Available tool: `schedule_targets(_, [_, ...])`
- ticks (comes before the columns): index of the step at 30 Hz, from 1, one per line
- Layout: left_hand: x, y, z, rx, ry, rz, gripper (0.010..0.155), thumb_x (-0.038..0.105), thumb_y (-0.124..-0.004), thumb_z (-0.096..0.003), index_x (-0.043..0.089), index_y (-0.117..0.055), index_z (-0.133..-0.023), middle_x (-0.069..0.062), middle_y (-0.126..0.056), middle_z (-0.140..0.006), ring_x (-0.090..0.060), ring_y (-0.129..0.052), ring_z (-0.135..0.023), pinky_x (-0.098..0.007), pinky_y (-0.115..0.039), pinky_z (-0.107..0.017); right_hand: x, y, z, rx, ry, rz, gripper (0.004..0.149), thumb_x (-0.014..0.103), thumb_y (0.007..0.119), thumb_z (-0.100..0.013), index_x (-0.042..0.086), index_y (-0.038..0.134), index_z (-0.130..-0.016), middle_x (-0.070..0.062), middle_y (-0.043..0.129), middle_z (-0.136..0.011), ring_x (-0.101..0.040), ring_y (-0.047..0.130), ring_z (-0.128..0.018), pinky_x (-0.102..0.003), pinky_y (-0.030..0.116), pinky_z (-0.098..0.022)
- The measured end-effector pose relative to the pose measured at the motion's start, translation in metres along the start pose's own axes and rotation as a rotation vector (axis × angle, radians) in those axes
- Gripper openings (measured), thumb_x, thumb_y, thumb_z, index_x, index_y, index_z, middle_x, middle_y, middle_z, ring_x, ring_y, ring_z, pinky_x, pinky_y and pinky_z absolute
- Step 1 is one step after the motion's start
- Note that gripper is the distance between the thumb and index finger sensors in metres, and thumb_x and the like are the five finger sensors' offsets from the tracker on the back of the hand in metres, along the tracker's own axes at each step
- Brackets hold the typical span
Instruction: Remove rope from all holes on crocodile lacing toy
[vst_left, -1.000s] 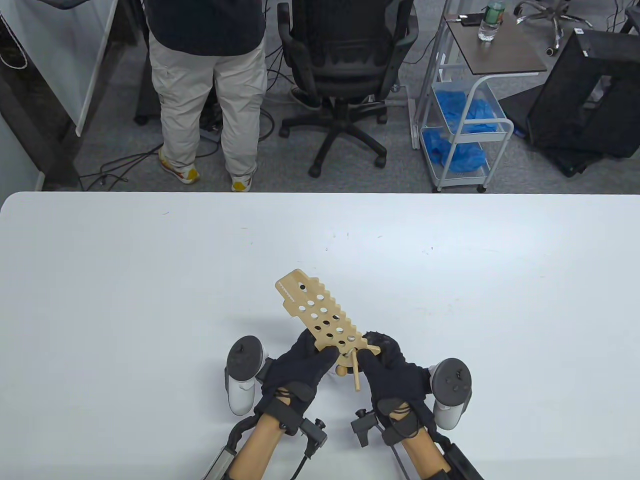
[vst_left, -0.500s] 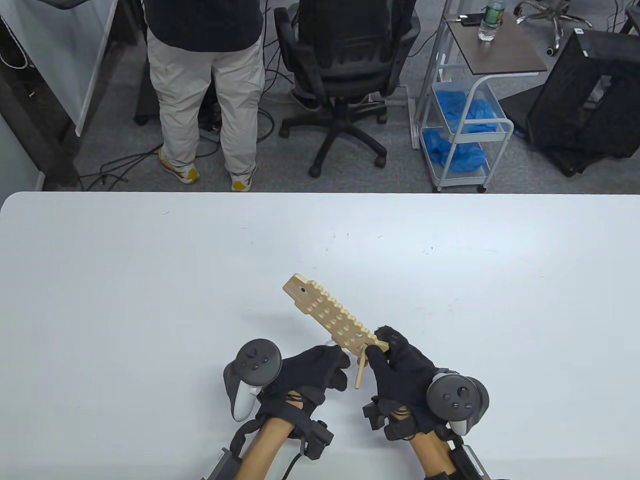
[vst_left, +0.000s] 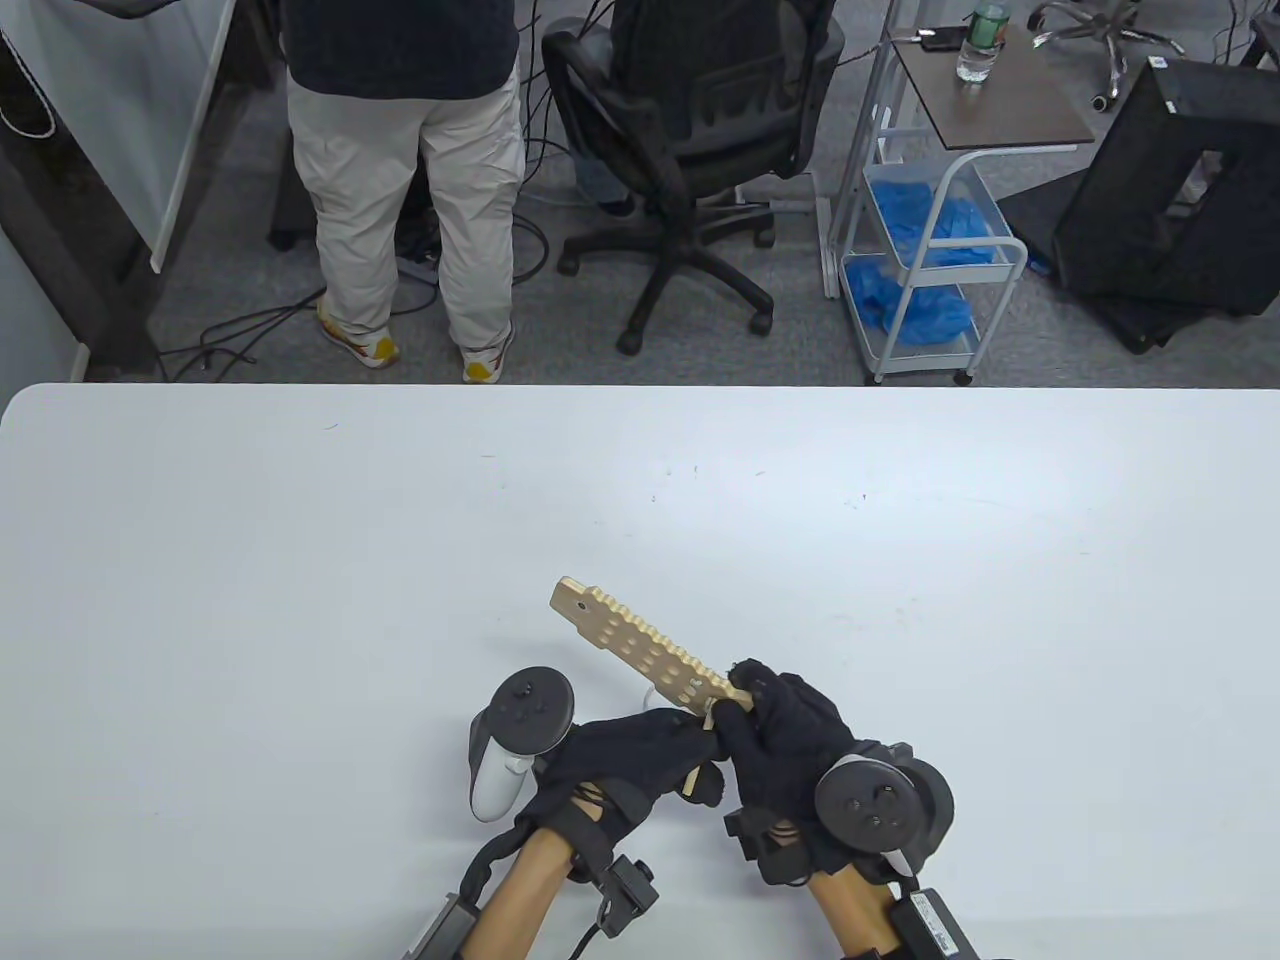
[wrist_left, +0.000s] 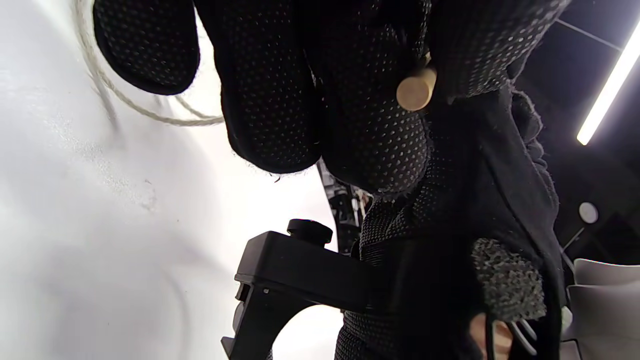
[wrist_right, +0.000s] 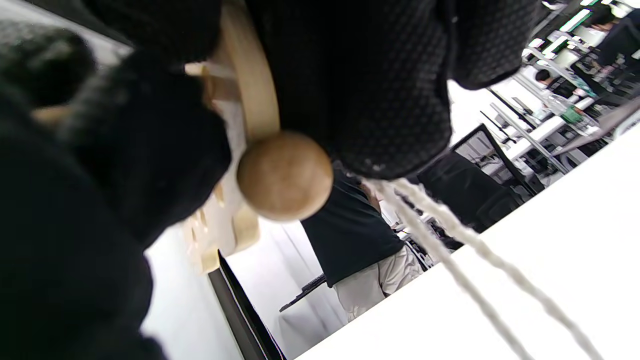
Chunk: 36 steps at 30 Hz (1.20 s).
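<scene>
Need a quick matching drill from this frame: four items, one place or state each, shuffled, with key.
Items:
1. crocodile toy
2. wooden stick
3. rope
4. wooden ball

States:
A. gripped in the left hand
B. pale twisted strands trailing below the right hand
C. tail end gripped by the right hand, head end raised off the table
D. round, brown, beside the toy's edge in the right wrist view

Pairs: 1-C, 2-A, 3-B, 4-D

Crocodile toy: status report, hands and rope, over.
Right hand grips crocodile toy at its near end. Left hand pinches the wooden lacing stick. Rope hangs slack toward the table. Nothing in the way.
</scene>
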<state>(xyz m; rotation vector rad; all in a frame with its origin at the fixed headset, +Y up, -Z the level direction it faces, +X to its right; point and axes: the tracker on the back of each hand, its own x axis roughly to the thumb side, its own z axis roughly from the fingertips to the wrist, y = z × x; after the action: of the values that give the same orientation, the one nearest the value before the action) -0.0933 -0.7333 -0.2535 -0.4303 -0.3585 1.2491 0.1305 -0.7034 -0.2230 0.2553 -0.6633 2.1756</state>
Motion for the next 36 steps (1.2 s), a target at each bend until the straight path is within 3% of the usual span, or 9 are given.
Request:
schedule_targets(5, [0.0,-0.001,-0.002,-0.026,-0.037,0.015,0.048,0.053,-0.078,-0.0509,0.025,-0.089,-0.088,0.009,-0.109,-0.059,-0.019,-0.103,-0.062,-0.054,-0.079,-0.059,-0.022,-0.004,-0.001,-0.037,0.174,-0.186,0.047,0.033,0.078,-0.042,0.009,0.068,-0.081,-0.013,0.097,-0.06,-0.035,0.103,-0.043,-0.063,0.074,-0.051])
schedule_targets(12, [0.003,0.006,0.0,0.029,-0.114,0.068,0.058,0.044,-0.078,-0.0514,0.027,-0.068,-0.106,0.01,-0.104,-0.075,-0.015,-0.103,-0.06,-0.052,-0.079,-0.061,-0.059,-0.004,-0.002,-0.067,0.442,-0.547,0.048,0.032,0.078,-0.042,0.005,0.068,-0.08,-0.015,0.097,-0.057,-0.035,0.102,-0.038,-0.063,0.075,-0.048])
schedule_targets(19, [0.001,0.024,0.004,0.118,-0.151,0.101,0.072,0.027,-0.079,-0.0516,0.039,-0.044,-0.114,0.007,-0.095,-0.089,-0.011,-0.102,-0.061,-0.051,-0.078,-0.064,-0.077,-0.008,0.0,-0.12,0.585,-0.63,0.048,0.033,0.078,-0.043,0.004,0.068,-0.08,-0.015,0.098,-0.055,-0.035,0.103,-0.037,-0.062,0.075,-0.047])
schedule_targets(21, [-0.001,0.031,0.004,0.128,-0.132,0.097,0.072,0.025,-0.079,-0.0506,0.04,-0.047,-0.113,0.007,-0.094,-0.087,-0.01,-0.105,-0.061,-0.05,-0.079,-0.063,-0.082,-0.009,0.001,-0.131,0.622,-0.638,0.048,0.033,0.078,-0.043,0.004,0.068,-0.08,-0.015,0.098,-0.055,-0.035,0.103,-0.036,-0.062,0.075,-0.047])
schedule_targets(22, [-0.002,0.034,0.005,0.136,-0.129,0.093,0.068,0.033,-0.076,-0.0509,0.04,-0.048,-0.113,0.007,-0.094,-0.088,-0.01,-0.105,-0.062,-0.05,-0.079,-0.064,-0.084,-0.01,0.002,-0.134,0.641,-0.643,0.048,0.033,0.078,-0.043,0.003,0.068,-0.08,-0.015,0.098,-0.055,-0.035,0.103,-0.036,-0.062,0.075,-0.047])
schedule_targets(24, [-0.005,0.039,0.006,0.184,-0.116,0.076,0.067,0.027,-0.078,-0.0513,0.042,-0.052,-0.111,0.008,-0.093,-0.089,-0.009,-0.105,-0.065,-0.049,-0.079,-0.064,-0.086,-0.011,0.003,-0.149,0.675,-0.656,0.048,0.033,0.078,-0.043,0.004,0.069,-0.08,-0.015,0.098,-0.055,-0.035,0.103,-0.036,-0.062,0.075,-0.047])
schedule_targets(27, [-0.01,0.049,0.01,0.294,-0.109,0.061,0.063,0.029,-0.079,-0.0515,0.043,-0.055,-0.109,0.009,-0.095,-0.089,-0.011,-0.105,-0.068,-0.05,-0.079,-0.064,-0.091,-0.014,0.005,-0.187,0.717,-0.684,0.047,0.033,0.079,-0.043,0.005,0.071,-0.08,-0.017,0.098,-0.055,-0.036,0.103,-0.036,-0.063,0.075,-0.047])
schedule_targets(28, [-0.011,0.053,0.012,0.343,-0.108,0.046,0.056,0.038,-0.075,-0.0525,0.041,-0.06,-0.107,0.009,-0.099,-0.085,-0.012,-0.106,-0.066,-0.05,-0.08,-0.063,-0.093,-0.016,0.005,-0.192,0.727,-0.683,0.047,0.032,0.079,-0.043,0.005,0.072,-0.08,-0.017,0.098,-0.055,-0.036,0.102,-0.036,-0.063,0.075,-0.047])
schedule_targets(36, [-0.025,0.086,0.025,0.56,-0.046,-0.049,0.05,0.039,-0.078,-0.0501,0.037,-0.069,-0.1,0.011,-0.103,-0.084,-0.013,-0.105,-0.07,-0.052,-0.079,-0.063,-0.103,-0.027,0.006,-0.253,0.779,-0.737,0.046,0.033,0.078,-0.044,0.008,0.071,-0.082,-0.016,0.098,-0.058,-0.036,0.102,-0.039,-0.063,0.074,-0.049])
